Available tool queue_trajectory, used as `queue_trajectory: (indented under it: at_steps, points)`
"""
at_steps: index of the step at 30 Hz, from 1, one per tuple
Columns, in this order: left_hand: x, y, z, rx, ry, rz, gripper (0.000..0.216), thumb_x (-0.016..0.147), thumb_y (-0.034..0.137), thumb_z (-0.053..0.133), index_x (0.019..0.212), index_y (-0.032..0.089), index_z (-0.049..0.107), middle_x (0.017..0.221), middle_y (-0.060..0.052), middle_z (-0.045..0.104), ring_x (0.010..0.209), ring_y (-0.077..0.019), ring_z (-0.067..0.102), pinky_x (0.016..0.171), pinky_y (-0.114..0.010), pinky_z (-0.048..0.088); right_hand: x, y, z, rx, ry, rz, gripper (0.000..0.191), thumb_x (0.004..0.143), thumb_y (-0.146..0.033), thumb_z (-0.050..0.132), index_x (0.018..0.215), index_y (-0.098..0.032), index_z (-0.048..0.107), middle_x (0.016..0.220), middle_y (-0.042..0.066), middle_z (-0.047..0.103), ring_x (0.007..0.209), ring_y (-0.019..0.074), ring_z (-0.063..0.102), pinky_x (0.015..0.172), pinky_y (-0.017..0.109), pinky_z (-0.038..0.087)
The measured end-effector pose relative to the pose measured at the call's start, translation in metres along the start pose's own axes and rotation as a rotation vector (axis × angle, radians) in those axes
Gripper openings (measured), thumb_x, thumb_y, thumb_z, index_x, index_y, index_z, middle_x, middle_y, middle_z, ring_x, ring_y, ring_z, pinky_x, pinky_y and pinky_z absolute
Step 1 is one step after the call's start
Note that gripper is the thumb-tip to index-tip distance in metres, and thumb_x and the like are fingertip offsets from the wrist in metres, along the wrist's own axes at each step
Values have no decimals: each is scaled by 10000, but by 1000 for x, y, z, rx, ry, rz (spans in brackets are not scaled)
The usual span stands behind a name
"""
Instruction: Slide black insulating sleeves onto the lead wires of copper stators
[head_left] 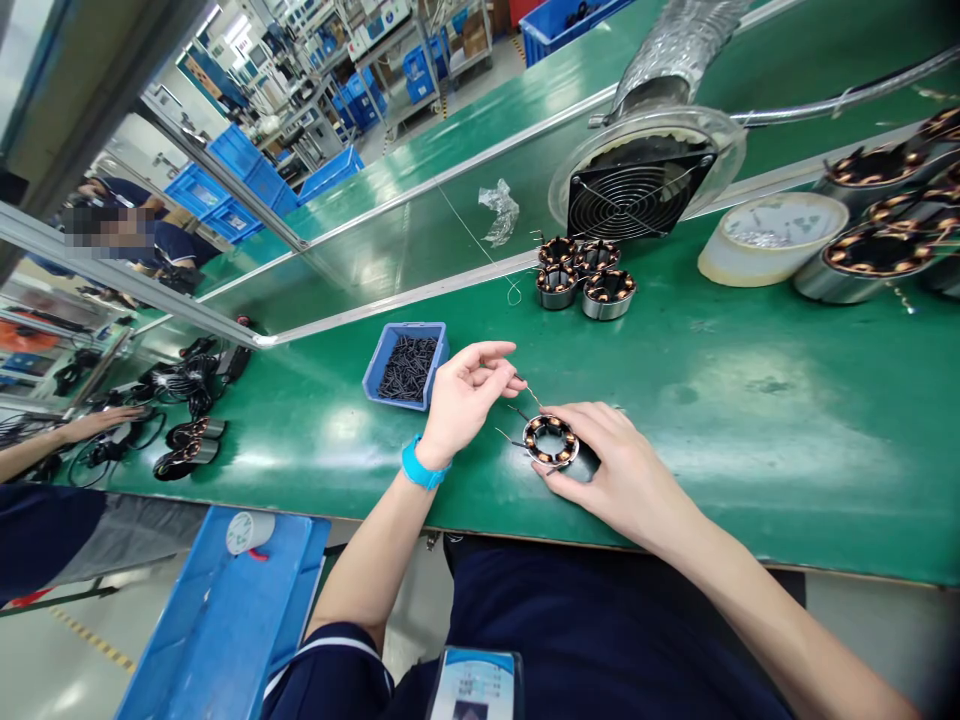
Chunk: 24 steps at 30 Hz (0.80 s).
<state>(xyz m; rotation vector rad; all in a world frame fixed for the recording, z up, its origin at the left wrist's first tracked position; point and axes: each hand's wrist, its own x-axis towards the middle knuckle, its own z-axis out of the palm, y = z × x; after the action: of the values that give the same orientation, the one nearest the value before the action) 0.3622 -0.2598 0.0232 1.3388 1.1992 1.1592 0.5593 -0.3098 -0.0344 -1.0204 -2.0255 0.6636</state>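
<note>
the grip of the right hand clamps a wound ring over the worktop, the left hand pinches at a thin lead, and a sideways tug could bend it.

A long, glossy green workbench carries silver metal framing; beyond, grey metal racks stand on pale, shiny floor marked with yellow-and-black striped tape, under a white tube light.
</note>
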Motion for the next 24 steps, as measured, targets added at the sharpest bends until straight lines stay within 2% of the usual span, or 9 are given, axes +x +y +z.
queue_trajectory:
  at_steps: [8, 12, 14, 17, 21, 24]
  points:
    - [0, -2, 1, -16, -62, -46, 367, 844, 356, 789, 1121, 137, 689, 834, -34, 713, 761, -152, 758, 718, -234, 617, 0, 0, 0, 0, 6, -2, 430, 907, -292, 694, 1300, -202, 545, 1154, 91, 654, 1052, 282, 616, 919, 451, 478]
    - [-1, 2, -3, -4, -199, -115, 407, 837, 391, 796, 1131, 128, 696, 853, -58, 732, 774, -161, 749, 726, -255, 609, 1, 0, 0, -3, 3, -5, 424, 907, -289, 693, 1296, -205, 546, 1149, 93, 655, 1047, 287, 620, 912, 451, 479]
    - [-1, 7, -5, 21, -281, -161, 420, 872, 438, 752, 1145, 123, 704, 898, -87, 748, 806, -169, 747, 738, -267, 604, 1, 1, 0, -7, 4, -10, 421, 900, -286, 703, 1282, -198, 548, 1141, 91, 654, 1038, 283, 621, 899, 446, 481]
    - [2, 13, -8, 101, -334, -196, 448, 928, 485, 662, 1188, 122, 696, 924, -101, 747, 832, -167, 732, 741, -269, 590, 1, 1, 0, -10, 6, -17, 418, 891, -283, 712, 1263, -189, 547, 1127, 86, 651, 1022, 275, 625, 890, 445, 487]
    - [6, 16, -6, 271, -373, -195, 332, 907, 437, 678, 946, 109, 699, 803, -59, 701, 712, -126, 663, 688, -243, 548, 0, -2, 1, -51, 43, -4, 488, 894, -296, 692, 1340, -204, 518, 1203, 103, 616, 1085, 289, 608, 927, 460, 498]
    - [7, 21, -3, 417, -371, -160, 285, 921, 394, 628, 828, 126, 662, 755, -33, 671, 671, -115, 618, 650, -230, 492, -1, -4, 3, -148, 132, 19, 618, 874, -395, 743, 1392, -179, 483, 1198, 134, 581, 1066, 312, 607, 903, 469, 512]
